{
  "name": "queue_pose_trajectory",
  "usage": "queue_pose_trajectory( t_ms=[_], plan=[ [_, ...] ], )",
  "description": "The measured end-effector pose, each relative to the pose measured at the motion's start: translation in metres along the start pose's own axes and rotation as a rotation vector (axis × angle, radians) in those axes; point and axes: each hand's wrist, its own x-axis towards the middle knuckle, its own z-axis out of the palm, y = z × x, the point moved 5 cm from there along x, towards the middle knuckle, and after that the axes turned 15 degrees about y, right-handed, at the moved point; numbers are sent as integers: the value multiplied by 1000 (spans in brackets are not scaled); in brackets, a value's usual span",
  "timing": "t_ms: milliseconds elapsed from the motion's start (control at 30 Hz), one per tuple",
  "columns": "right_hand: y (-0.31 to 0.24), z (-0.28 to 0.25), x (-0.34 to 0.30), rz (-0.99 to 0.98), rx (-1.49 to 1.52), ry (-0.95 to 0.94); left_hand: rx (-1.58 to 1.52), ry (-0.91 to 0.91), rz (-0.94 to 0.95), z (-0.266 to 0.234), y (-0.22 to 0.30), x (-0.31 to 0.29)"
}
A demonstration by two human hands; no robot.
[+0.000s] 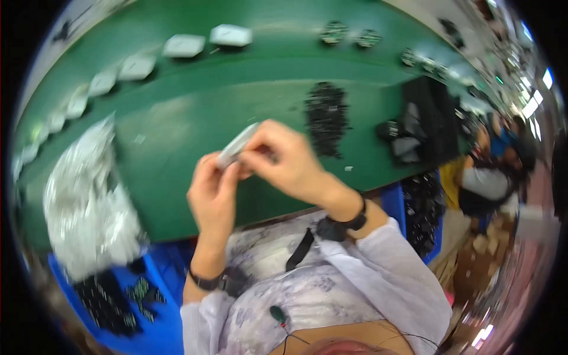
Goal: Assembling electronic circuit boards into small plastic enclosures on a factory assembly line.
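Over the green table, both hands hold a white plate-like plastic piece (236, 145), seen nearly edge-on and slightly blurred. My left hand (213, 192) pinches its lower end between thumb and fingers. My right hand (287, 158) grips the side nearer its upper end, with the thumb and index finger closed against it. Whether anything small sits between the right fingertips is hidden. To the right of my hands lies a pile of small black parts (326, 118) on the table.
A clear plastic bag of white pieces (89, 201) lies at left. White angular plates (231, 35) and round green-and-white parts (334, 32) line the far side. A black bag (432, 118) stands at right. Blue bins (163, 284) with dark parts flank me; people sit farther right.
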Motion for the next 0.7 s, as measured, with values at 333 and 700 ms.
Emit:
queue_pose_trajectory(
  t_ms=[333, 700],
  plan=[
    [20, 11, -18, 217, 155, 185, 287, 98, 443, -7, 8, -7],
    [11, -8, -1, 134, 100, -157, 183, -87, 130, 0, 14, -10]
  ],
)
